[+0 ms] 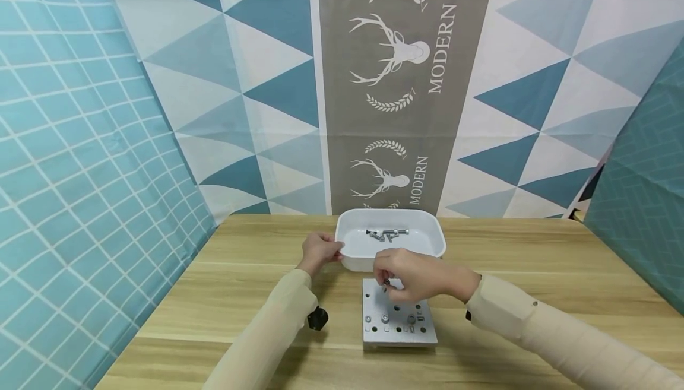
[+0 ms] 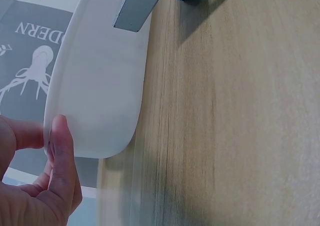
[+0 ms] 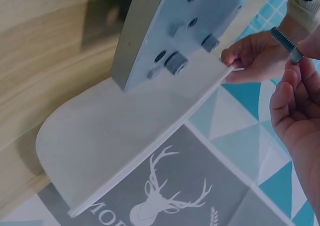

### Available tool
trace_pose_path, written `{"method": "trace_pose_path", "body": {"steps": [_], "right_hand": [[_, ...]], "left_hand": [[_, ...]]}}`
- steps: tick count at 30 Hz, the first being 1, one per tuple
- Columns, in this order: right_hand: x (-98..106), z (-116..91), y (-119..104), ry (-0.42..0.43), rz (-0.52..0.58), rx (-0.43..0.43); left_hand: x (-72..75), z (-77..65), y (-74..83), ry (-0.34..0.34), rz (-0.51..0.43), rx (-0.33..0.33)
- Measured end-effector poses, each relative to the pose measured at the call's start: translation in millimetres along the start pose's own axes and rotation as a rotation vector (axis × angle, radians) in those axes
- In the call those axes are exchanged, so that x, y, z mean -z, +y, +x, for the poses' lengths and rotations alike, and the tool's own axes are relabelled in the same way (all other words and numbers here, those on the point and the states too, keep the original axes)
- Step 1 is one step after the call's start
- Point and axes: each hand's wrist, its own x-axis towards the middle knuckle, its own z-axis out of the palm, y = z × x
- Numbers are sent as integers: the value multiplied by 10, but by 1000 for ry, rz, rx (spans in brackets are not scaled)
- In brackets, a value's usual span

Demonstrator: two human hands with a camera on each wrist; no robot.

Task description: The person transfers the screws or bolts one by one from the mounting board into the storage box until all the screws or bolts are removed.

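Observation:
My left hand (image 1: 319,251) pinches the left rim of a white tray (image 1: 354,264), thumb on one side and fingers on the other, as the left wrist view shows. Between the thumb and fingertips of my right hand (image 1: 414,274) is a small metal bolt (image 3: 285,42), its threaded end pointing away from the fingers in the right wrist view. That hand is over the back part of a silver metal plate (image 1: 376,307) with drilled holes. Several bolts, one of them a socket-head bolt (image 1: 385,319), stand in the plate's front part. My right hand covers the plate's back right corner.
Several loose bolts (image 1: 376,235) lie in the tray, behind the plate. The wooden table (image 1: 224,313) carries both. A patterned curtain (image 1: 278,81) hangs along the table's back edge. A black device (image 1: 317,319) is at my left wrist.

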Motion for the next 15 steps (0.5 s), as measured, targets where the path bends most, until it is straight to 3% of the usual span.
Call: {"method": "trace_pose_path", "body": {"steps": [15], "right_hand": [[115,-26,261,135,31,-44]], "left_hand": [[14,5,-8,-4,17,-3]]}}
